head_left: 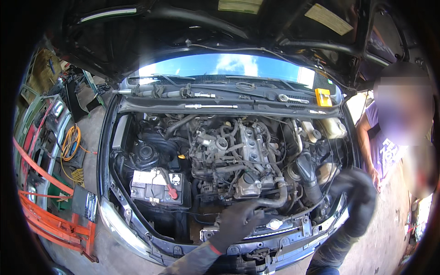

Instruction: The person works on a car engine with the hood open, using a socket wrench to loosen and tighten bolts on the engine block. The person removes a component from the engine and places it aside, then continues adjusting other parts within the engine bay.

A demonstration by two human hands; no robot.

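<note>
My left hand (236,225), in a dark glove, is over the front of a car's engine bay, beside the upper radiator hose (276,200) and the radiator (286,228). Its fingers look stretched out and apart, with nothing visible in them; whether they touch the hose I cannot tell. Also gloved, my right hand (357,190) is at the right front corner of the bay, near the black air intake duct (308,178). Motion smears its fingers, so any hold is hidden. The engine (250,149) lies bare, its round holes showing along the top.
A battery (158,185) with a red terminal cover sits at the left. A ratchet (293,99), a yellow box (323,97) and a metal bar (211,106) rest below the windshield. The raised hood (192,32) hangs overhead. Another person (389,123) stands at right. Orange metal frames (57,224) stand left.
</note>
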